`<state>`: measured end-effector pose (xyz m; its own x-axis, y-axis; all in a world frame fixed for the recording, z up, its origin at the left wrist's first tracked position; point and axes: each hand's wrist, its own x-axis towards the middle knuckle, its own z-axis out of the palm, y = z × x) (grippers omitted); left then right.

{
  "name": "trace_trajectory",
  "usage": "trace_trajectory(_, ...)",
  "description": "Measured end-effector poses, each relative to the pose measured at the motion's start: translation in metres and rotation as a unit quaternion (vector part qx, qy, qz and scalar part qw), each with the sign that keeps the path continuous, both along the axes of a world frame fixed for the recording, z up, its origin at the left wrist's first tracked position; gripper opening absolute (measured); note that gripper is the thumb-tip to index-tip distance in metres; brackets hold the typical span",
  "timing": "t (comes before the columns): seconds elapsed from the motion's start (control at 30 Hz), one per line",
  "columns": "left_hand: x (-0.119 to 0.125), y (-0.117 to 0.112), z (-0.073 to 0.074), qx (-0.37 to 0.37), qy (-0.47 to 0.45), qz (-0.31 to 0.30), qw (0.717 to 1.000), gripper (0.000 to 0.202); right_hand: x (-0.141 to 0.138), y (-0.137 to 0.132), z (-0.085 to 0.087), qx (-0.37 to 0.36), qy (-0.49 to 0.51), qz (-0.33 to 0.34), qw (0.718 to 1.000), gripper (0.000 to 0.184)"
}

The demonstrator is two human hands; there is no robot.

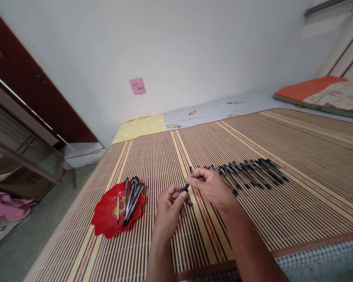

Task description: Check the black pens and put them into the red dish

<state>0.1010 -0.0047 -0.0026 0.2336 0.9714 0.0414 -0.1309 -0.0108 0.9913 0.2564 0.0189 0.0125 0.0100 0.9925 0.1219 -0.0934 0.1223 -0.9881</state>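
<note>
One slim black pen [188, 181] is held by both the left hand [169, 209] and the right hand [213, 186], while a long row of black pens [247, 174] is already laid on the striped bamboo mat [282, 211] at the right, and a few pens [132, 197] are left in the red scalloped plastic plate [106, 219] at the left.

left hand [168, 209] and right hand [212, 187] pinch one thin black pen [187, 185] together | red wavy plastic plate [104, 223] with more pens sits left | long row of black pens [248, 174] lies right on striped bamboo mat [297, 203]

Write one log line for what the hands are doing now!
left hand: holds pen | right hand: holds same pen | red plate: pens inside | mat: pen row
</note>
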Motion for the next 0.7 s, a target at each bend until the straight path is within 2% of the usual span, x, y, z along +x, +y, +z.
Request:
trace_trajectory(0.1,0.001,0.0,0.0,0.009,0.01,0.021,1.0,0.022,-0.001,0.0,0.0,0.003,-0.002,0.0,1.0,0.032)
trace_trajectory(0.27,-0.002,0.001,-0.002,0.008,-0.001,0.015,1.0,0.024,0.0,-0.002,0.0,0.022,0.047,0.073,0.996,0.021)
trace_trajectory(0.43,-0.002,0.001,-0.002,0.012,0.009,0.019,1.0,0.021,-0.002,-0.003,0.001,0.003,0.034,0.047,0.998,0.017)
trace_trajectory(0.53,0.001,0.0,0.001,0.072,0.073,0.076,0.992,0.014,-0.003,-0.001,0.001,0.01,-0.01,0.013,1.0,0.021)
trace_trajectory(0.63,0.006,-0.004,0.004,0.154,0.158,0.154,0.963,0.01,-0.005,0.002,-0.001,0.022,-0.029,-0.013,0.999,0.023)
trace_trajectory(0.7,0.01,-0.006,0.004,0.192,0.182,0.198,0.944,0.006,-0.008,0.004,-0.003,0.021,-0.017,-0.028,0.999,0.024)
